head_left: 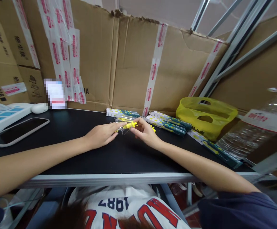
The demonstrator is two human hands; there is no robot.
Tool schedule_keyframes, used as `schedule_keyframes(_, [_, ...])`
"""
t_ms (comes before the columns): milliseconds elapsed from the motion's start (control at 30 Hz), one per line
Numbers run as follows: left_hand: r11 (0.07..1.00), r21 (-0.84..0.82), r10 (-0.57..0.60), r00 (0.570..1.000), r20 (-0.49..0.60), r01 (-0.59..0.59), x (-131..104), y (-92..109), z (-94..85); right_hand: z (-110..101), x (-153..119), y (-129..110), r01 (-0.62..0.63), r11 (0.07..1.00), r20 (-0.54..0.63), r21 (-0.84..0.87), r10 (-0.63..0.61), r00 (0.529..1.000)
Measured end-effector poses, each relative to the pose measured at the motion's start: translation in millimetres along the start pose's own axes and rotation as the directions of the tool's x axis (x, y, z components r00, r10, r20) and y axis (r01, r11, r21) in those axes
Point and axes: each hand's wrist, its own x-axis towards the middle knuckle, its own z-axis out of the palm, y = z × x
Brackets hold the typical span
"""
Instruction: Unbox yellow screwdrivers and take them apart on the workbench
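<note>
Between my hands, just above the black tabletop, is a small clear item with a yellow end [130, 125]. My left hand [102, 134] is closed on its clear end, the fingers pointing right. The thumb and fingers of my right hand [144, 131] pinch it at the yellow end. Behind my hands lie several slim clear and yellow pieces [124, 118] and a white and green slim box [119, 112]. More slim boxes [165, 124] lie to the right of my right hand, with a bit of yellow showing beside it.
A yellow plastic bag [206, 117] and a large clear bottle [245, 136] stand at the right. At the left are a phone [16, 132], a white power strip [7, 116] and an upright lit screen [56, 94]. Cardboard [133, 63] walls the back; a metal edge [110, 180] runs along the front.
</note>
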Motion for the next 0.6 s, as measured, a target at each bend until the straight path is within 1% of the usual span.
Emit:
schedule_keyframes(33, [0.999, -0.004, -0.032, 0.999, -0.016, 0.031, 0.7, 0.7, -0.3, 7.6, 2.0, -2.7, -0.055, 0.994, -0.034, 0.093, 0.058, 0.998])
schedule_keyframes(67, [0.998, -0.007, -0.058, 0.998, -0.026, 0.057, 1.1, 0.7, -0.6, 15.1, 3.7, -5.4, -0.118, 0.975, -0.043, 0.187, 0.129, 0.991])
schedule_keyframes(133, [0.996, -0.015, -0.086, 0.996, -0.033, 0.086, 1.5, -0.3, -0.9, 28.6, 5.6, -9.7, -0.234, 0.902, -0.005, 0.364, 0.253, 0.967])
schedule_keyframes(200, [0.995, -0.032, -0.096, 0.995, -0.027, 0.095, 1.4, -1.5, -0.6, 38.3, 5.7, -11.1, -0.305, 0.822, 0.052, 0.480, 0.321, 0.946])
schedule_keyframes(233, [0.994, -0.038, -0.099, 0.995, -0.023, 0.098, 1.2, -1.8, -0.3, 41.2, 5.2, -10.5, -0.320, 0.801, 0.067, 0.506, 0.334, 0.940])
schedule_keyframes(267, [0.994, -0.039, -0.098, 0.995, -0.019, 0.097, 1.0, -1.7, -0.1, 42.9, 4.4, -9.3, -0.320, 0.799, 0.065, 0.510, 0.336, 0.940])
schedule_keyframes(333, [0.995, -0.020, -0.099, 0.995, -0.014, 0.099, 0.8, -0.9, 0.0, 43.4, 2.4, -5.9, -0.278, 0.848, 0.027, 0.452, 0.299, 0.954])
schedule_keyframes(400, [0.994, 0.004, -0.105, 0.994, -0.017, 0.105, 0.6, -0.3, -0.8, 41.5, -0.2, -3.0, -0.183, 0.930, -0.015, 0.318, 0.198, 0.980])
schedule_keyframes(467, [0.994, 0.017, -0.111, 0.994, -0.017, 0.112, 0.2, -0.5, -2.0, 38.9, -2.9, -1.6, -0.076, 0.986, -0.016, 0.146, 0.080, 0.997])
schedule_keyframes(533, [0.994, 0.034, -0.108, 0.994, -0.004, 0.108, -0.5, -1.8, -3.1, 36.0, -5.4, -1.3, 0.018, 0.999, -0.001, -0.027, -0.018, 1.000])
schedule_keyframes(600, [0.993, 0.060, -0.098, 0.995, 0.014, 0.097, -1.4, -3.4, -3.5, 33.1, -7.1, -1.4, 0.092, 0.979, 0.018, -0.183, -0.091, 0.996])
